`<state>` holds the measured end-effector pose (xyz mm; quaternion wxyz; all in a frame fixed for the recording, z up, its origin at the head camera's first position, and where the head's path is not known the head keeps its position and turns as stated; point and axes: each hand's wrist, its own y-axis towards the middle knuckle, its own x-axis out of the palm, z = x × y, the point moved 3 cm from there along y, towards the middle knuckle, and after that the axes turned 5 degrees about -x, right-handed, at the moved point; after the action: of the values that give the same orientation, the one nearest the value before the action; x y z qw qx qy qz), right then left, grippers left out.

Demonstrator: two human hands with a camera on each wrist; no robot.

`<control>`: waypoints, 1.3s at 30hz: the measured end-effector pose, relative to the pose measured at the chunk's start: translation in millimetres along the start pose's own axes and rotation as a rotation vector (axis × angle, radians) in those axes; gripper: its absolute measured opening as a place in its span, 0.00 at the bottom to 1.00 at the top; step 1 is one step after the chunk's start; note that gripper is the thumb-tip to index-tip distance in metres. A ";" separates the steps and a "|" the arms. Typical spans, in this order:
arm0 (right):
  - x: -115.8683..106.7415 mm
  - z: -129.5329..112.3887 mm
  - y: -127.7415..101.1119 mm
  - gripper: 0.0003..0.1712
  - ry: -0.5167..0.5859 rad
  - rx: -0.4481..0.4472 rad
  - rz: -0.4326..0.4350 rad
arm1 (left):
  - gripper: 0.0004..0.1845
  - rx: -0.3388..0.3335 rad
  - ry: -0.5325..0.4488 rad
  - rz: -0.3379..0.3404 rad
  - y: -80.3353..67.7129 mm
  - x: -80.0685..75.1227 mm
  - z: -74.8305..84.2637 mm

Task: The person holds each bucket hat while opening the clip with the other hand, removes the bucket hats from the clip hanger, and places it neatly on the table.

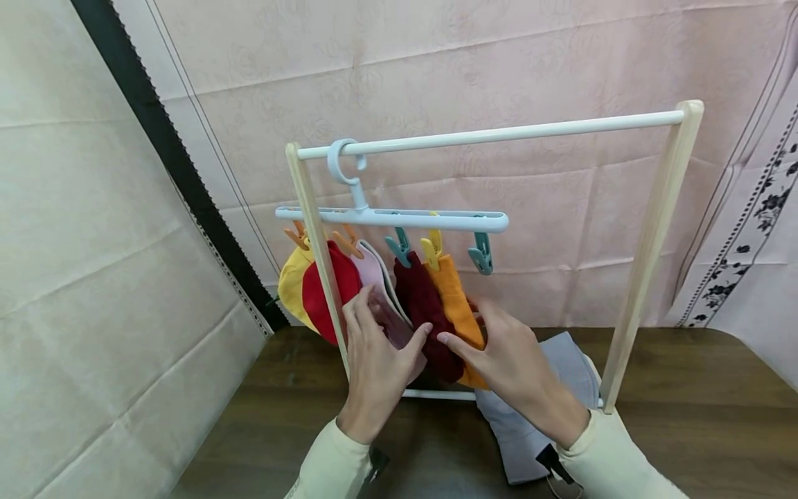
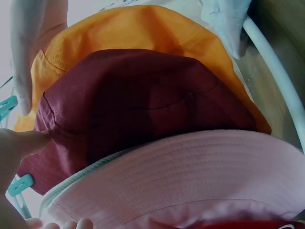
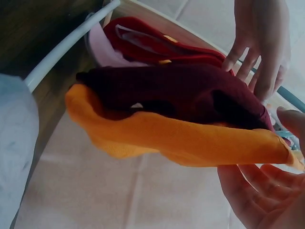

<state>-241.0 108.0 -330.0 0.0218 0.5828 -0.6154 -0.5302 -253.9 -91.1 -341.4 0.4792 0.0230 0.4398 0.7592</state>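
Bucket hats hang in a row from a light-blue clip hanger (image 1: 399, 218). Over the pink hat (image 2: 190, 181) reach the fingers of my left hand (image 1: 380, 353), and its thumb touches the maroon hat (image 2: 138, 105). My right hand (image 1: 511, 353) has its fingers along the outer side of the orange hat (image 3: 190, 140), its thumb raised on the maroon side. A teal clip (image 1: 402, 247) bites the maroon hat and a yellow clip (image 1: 432, 251) the orange one. Farther left hang a red hat (image 1: 330, 287) and a yellow hat (image 1: 293, 281), partly behind the rack post.
The hanger hooks over the top bar (image 1: 499, 134) of a rack with wooden posts (image 1: 651, 256). One free teal clip (image 1: 481, 254) dangles at its right end. Grey-blue cloth (image 1: 517, 443) lies over the lower bar at right, on the brown table (image 1: 274, 430). Pale cloth walls stand behind.
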 end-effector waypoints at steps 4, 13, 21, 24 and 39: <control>4.2 -1.0 1.3 0.30 -0.022 0.006 0.004 | 0.51 -0.052 -0.053 -0.038 2.0 2.1 -2.9; 5.5 1.0 3.9 0.19 0.005 0.013 0.013 | 0.46 -0.130 -0.148 -0.062 8.1 10.4 -10.2; -1.5 7.4 4.5 0.10 0.004 0.003 0.038 | 0.37 -0.088 -0.184 -0.047 15.1 17.3 -12.5; -7.0 11.1 3.6 0.09 -0.001 0.028 0.034 | 0.34 -0.072 -0.204 -0.064 14.9 21.8 -10.3; -40.4 32.5 -7.6 0.09 -0.117 0.107 0.072 | 0.32 -0.035 -0.198 -0.189 8.7 27.2 0.9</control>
<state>-243.8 160.1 -325.5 -0.0263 0.5289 -0.6636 -0.5283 -274.3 -71.5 -345.3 0.5900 0.0479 0.3774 0.7122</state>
